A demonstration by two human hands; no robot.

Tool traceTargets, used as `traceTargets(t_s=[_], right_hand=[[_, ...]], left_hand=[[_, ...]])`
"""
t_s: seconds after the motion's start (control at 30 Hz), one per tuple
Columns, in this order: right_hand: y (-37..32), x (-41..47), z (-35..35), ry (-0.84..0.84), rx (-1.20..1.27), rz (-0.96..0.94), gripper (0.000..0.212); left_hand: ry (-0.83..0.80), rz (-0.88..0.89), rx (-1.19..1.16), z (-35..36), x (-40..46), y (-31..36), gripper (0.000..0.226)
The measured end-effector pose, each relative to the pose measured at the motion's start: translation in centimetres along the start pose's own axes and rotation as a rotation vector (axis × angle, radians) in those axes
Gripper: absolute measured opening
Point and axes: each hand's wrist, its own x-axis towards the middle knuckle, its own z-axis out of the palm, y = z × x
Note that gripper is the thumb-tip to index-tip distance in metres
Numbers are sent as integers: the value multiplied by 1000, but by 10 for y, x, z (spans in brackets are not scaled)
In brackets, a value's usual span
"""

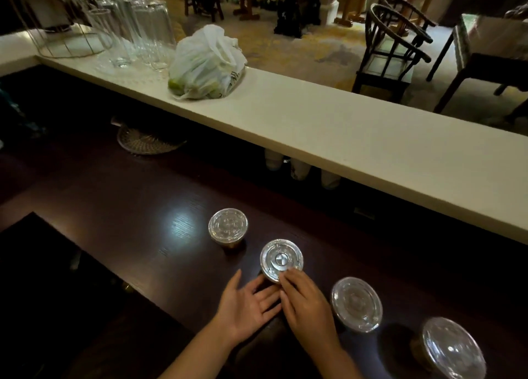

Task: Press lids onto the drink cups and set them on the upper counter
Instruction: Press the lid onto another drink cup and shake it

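Note:
Several clear plastic drink cups with clear lids stand in a diagonal row on the dark wooden lower counter (143,224). The second cup (281,258) is between my hands. My left hand (248,304) cups its near left side with fingers spread. Fingertips of my right hand (305,301) rest on the near rim of its lid. Another lidded cup (227,225) stands farther left, a third cup (357,303) to the right, and one more cup (453,347) at the far right. The white upper counter (357,147) runs behind them.
On the upper counter lie a white plastic bag (205,63) holding green fruit and several upturned glasses (137,32). A woven tray (145,141) and paper cups (300,168) sit under its overhang. Chairs and tables stand beyond.

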Motion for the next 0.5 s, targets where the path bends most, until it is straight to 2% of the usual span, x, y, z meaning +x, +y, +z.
traceTargets(t_s=[0.07,0.17,0.3,0.5], right_hand=[[0,1,0,20,-8,-14,42],[-5,8,-1,39,-10,7,27],[-14,26,-4,44,-8,24,19],[-50,84,19,83,-39,96,33]], left_hand=[[30,36,88,0,-1,1,52],[112,145,318,-2,-5,11,45],[205,423,632,-5,-5,38,38],[253,900,1000,-5,-8,105,29]])
